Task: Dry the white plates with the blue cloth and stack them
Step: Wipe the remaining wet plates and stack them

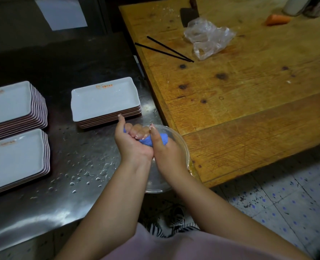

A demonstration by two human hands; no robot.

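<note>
Both hands wring the blue cloth over a clear bowl at the counter's edge.

The blue cloth [162,140] is bunched into a tight roll, gripped at one end by the left hand [132,140] with fingers curled round it, and at the other by the right hand [167,152], thumb pressed across it; both fists are clamped firmly on the cloth. Right beneath them sits a clear round bowl [181,141], at the near right edge of the wet steel counter [76,166]. Just beyond the left hand is a short stack of white rectangular plates [104,99]; two more stacks [9,104] [15,158] stand well apart at the left. To the right, a wooden table [249,91] holds black chopsticks [166,49], a crumpled plastic bag [208,38] and a carrot [278,19].
</note>
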